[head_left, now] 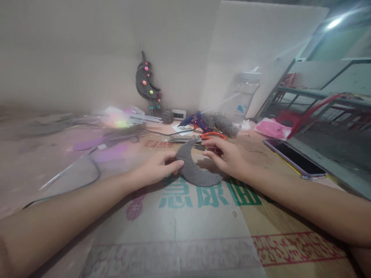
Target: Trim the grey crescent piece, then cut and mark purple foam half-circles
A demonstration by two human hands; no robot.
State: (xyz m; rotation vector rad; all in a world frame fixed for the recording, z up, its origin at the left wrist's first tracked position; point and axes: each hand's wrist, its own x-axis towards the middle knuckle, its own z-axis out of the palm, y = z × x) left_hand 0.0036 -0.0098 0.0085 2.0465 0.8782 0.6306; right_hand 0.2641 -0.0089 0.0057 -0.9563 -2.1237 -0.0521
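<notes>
A grey yarn-wrapped crescent moon (189,162) is in front of me on the cardboard, its tips toward the right. My left hand (162,166) grips its outer left edge, thumb on top and fingers partly hidden beneath. Beside the inner curve, my right hand (223,154) has its fingers curled toward the thumb. A tiny yellowish spot shows between those fingertips, too small to name. Just beyond the right hand are orange-handled scissors (213,135). Behind them lie a blue glue gun (198,119) and grey yarn (223,124).
Printed cardboard (174,231) covers the table. A phone (294,158) lies right, near a pink packet (272,128). A clear bottle (245,98) stands by the wall. A decorated crescent (145,83) hangs there. Glue sticks (145,117) and a cable (97,170) are left.
</notes>
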